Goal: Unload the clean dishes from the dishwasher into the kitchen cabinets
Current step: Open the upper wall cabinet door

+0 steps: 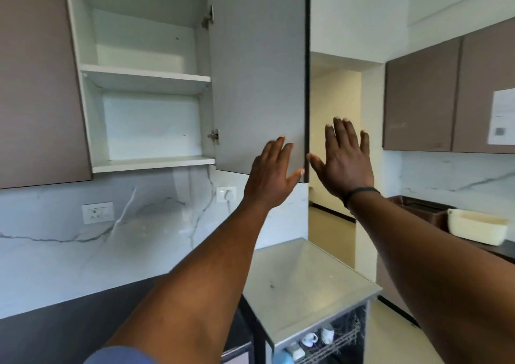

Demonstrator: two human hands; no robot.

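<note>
Left hand point(274, 172) is flat w/ straight fingers against the inner face of the open cabinet door point(259, 71), near its lower free corner; it grips nothing. Right hand point(344, 158) is also spread and holding nothing, on the other side of the door's edge, thumb at or just beside that edge; contact can't be told for sure.

Risks, biggest thing first. The door hangs wide at head height, right over the spot in front of the dishwasher point(320, 330). Judging from this, bending down to the rack and coming up again w/ the door left there could mean a knock on its corner. If both hands let go and it swings, it may drift back over the cabinet point(145, 85) opening and block loading. Both shelves show bare, so there's room, but the upper one sits high; a heavy stack reached up there could slip.

The dishes: still in the dishwasher, bottom right of view, under the steel bench point(306, 274). Wire rack is pulled partly into sight w/ two white mugs point(317, 337) side by side, and a blue item point(282, 357) at the frame's lower edge, too cut off to name. Nothing unloaded yet, by the look of it.
</note>
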